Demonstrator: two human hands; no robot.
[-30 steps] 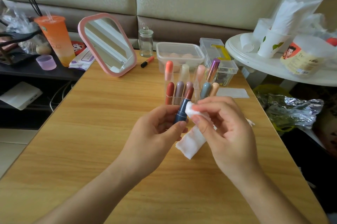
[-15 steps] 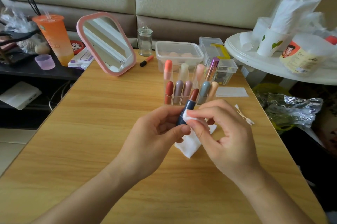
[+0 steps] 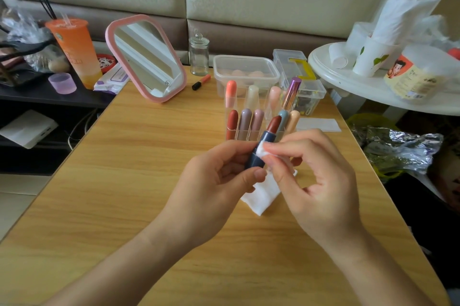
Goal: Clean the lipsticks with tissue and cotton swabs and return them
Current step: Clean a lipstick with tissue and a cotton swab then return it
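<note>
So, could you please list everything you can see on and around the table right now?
held lipstick: one, navy tube, brown-red tip, above the table.
tissue: one, white, pressed on that tube.
racked lipsticks: nine, mixed colours, clear organiser just beyond.
mirror: one, pink frame, far left of table.
glass jar: one, clear, far edge.
plastic tubs: three, clear, far right.
cup: one, orange, dark side shelf.
left hand: one, grips the held lipstick.
right hand: one, pinches the tissue.

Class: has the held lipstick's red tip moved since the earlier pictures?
Yes. The held lipstick's red tip shifted right: it covered the standing pink-capped lipstick before, and now overlaps the blue-capped lipstick.
</note>
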